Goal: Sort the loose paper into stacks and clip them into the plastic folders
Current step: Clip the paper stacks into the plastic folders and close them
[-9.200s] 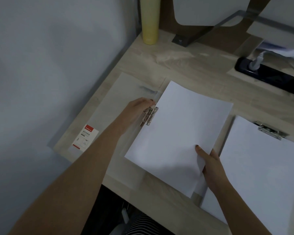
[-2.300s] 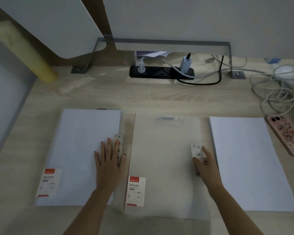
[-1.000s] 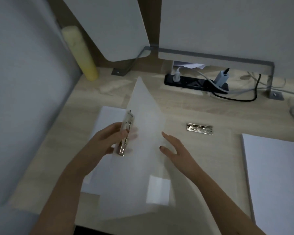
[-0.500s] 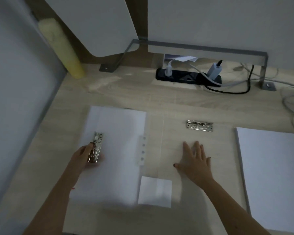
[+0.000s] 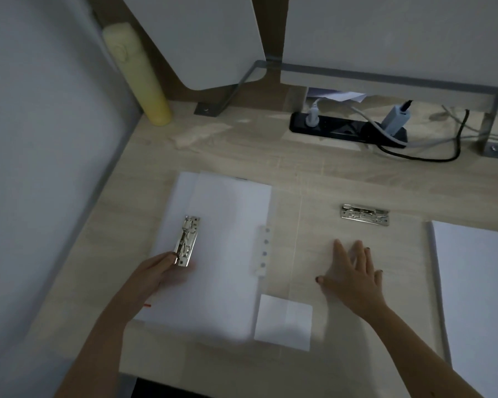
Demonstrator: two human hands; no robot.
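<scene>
A clear plastic folder lies opened flat on the desk. Its left cover rests over a filled folder with white paper. My left hand holds the lower end of the side metal clip on that left cover. My right hand presses flat, fingers spread, on the folder's right half. A second metal clip sits at the top of that half. A stack of loose white paper lies to the right.
A yellow roll leans in the back left corner. A black power strip with plugs and cables lies at the back under a metal shelf frame. A white label shows through the folder. The wall runs along the left.
The folder cover I lifted a second ago has swung over to the left and now lies flat. My right hand has come down flat on the right half.
</scene>
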